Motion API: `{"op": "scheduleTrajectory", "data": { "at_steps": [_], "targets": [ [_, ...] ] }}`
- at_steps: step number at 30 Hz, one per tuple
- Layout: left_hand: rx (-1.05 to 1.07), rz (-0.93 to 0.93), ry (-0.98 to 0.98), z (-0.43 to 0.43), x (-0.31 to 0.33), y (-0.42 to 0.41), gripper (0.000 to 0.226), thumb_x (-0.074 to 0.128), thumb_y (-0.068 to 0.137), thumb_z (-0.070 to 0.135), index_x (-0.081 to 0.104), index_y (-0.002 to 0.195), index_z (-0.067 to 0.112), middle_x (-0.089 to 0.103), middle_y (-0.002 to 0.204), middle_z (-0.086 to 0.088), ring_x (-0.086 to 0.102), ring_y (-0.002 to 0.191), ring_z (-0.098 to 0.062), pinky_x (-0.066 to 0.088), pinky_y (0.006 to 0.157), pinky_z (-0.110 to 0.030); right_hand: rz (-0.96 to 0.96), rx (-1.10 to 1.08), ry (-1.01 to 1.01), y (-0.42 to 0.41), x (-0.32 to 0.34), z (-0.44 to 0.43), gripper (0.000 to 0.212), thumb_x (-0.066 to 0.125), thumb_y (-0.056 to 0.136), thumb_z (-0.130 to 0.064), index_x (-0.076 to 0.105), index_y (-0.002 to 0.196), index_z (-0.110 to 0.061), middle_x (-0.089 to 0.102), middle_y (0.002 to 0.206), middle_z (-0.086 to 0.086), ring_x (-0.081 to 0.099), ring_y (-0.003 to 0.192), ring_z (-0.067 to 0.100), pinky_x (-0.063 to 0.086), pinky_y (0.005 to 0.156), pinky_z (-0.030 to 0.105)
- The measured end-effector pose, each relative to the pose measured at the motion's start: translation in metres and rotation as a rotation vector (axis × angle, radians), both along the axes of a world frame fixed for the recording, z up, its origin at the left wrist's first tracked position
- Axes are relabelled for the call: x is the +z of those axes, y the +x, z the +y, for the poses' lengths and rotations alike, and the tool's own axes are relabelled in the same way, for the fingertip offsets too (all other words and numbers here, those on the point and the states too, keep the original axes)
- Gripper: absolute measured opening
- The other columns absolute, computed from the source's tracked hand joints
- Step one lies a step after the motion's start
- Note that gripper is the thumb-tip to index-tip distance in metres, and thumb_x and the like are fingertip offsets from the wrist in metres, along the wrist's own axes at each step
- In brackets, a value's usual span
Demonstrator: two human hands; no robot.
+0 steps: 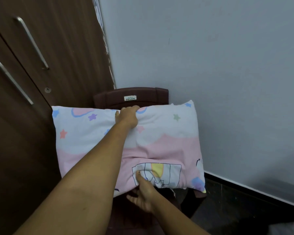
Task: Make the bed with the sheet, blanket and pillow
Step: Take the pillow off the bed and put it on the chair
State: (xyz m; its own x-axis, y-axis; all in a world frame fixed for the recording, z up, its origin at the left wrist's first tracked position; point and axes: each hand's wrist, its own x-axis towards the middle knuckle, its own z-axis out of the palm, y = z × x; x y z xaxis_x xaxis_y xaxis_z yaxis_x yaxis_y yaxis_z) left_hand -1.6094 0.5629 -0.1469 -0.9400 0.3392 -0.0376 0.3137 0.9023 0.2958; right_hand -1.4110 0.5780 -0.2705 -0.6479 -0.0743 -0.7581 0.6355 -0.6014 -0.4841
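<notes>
A pillow (pixel 168 138) in a white and pink cover with coloured stars lies across a dark brown plastic chair (pixel 134 97). My left hand (pixel 127 117) reaches over it and grips its far top edge, fingers curled over the rim. My right hand (pixel 143 192) holds the near bottom edge, thumb on top of the fabric and fingers underneath. The pillow is creased between the two hands. No bed, sheet or blanket is in view.
A dark wooden wardrobe (pixel 32 99) with two metal bar handles stands close on the left. A pale grey wall (pixel 219 65) rises behind and to the right of the chair. Dark floor (pixel 244 209) shows at the lower right.
</notes>
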Motion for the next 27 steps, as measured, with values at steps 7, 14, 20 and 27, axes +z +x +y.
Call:
{"op": "scheduleTrajectory", "data": {
  "at_steps": [7, 14, 20, 27],
  "targets": [
    [-0.050, -0.017, 0.180, -0.009, -0.057, -0.030, 0.049, 0.044, 0.085, -0.002, 0.053, 0.124, 0.026, 0.057, 0.123, -0.010, 0.045, 0.116, -0.031, 0.040, 0.096, -0.039, -0.019, 0.026, 0.166, -0.026, -0.030, -0.005, 0.041, 0.039, 0.098, -0.049, 0.051, 0.127, -0.022, 0.057, 0.130, -0.003, 0.053, 0.118, 0.017, 0.050, 0.084, 0.033],
    [-0.210, 0.058, 0.445, -0.008, -0.054, -0.046, 0.053, 0.044, 0.084, -0.007, 0.054, 0.128, 0.020, 0.057, 0.125, -0.005, 0.042, 0.118, -0.028, 0.035, 0.097, -0.032, 0.020, -0.244, 0.325, -0.044, -0.029, -0.014, 0.030, 0.040, 0.102, -0.030, 0.059, 0.104, -0.008, 0.066, 0.093, 0.006, 0.061, 0.078, 0.015, 0.053, 0.056, 0.022],
    [-0.304, -0.224, -0.115, -0.030, -0.086, -0.039, 0.077, 0.058, 0.091, 0.030, 0.010, 0.150, 0.034, 0.007, 0.160, 0.001, 0.007, 0.146, -0.025, 0.012, 0.117, -0.046, -0.190, 0.323, 0.766, -0.055, -0.027, 0.012, 0.056, 0.035, 0.098, -0.050, 0.049, 0.134, -0.009, 0.049, 0.138, 0.015, 0.048, 0.124, 0.031, 0.045, 0.099, 0.039],
    [-0.315, -0.298, -0.427, -0.087, -0.138, -0.002, 0.086, 0.053, 0.090, 0.047, -0.010, 0.148, 0.041, -0.019, 0.158, 0.006, -0.016, 0.146, -0.022, 0.002, 0.114, -0.056, -0.139, 0.522, 1.717, -0.059, -0.023, 0.022, 0.029, 0.041, 0.095, -0.029, 0.058, 0.112, -0.013, 0.058, 0.115, 0.005, 0.055, 0.110, 0.028, 0.042, 0.077, 0.032]
  ]
}}
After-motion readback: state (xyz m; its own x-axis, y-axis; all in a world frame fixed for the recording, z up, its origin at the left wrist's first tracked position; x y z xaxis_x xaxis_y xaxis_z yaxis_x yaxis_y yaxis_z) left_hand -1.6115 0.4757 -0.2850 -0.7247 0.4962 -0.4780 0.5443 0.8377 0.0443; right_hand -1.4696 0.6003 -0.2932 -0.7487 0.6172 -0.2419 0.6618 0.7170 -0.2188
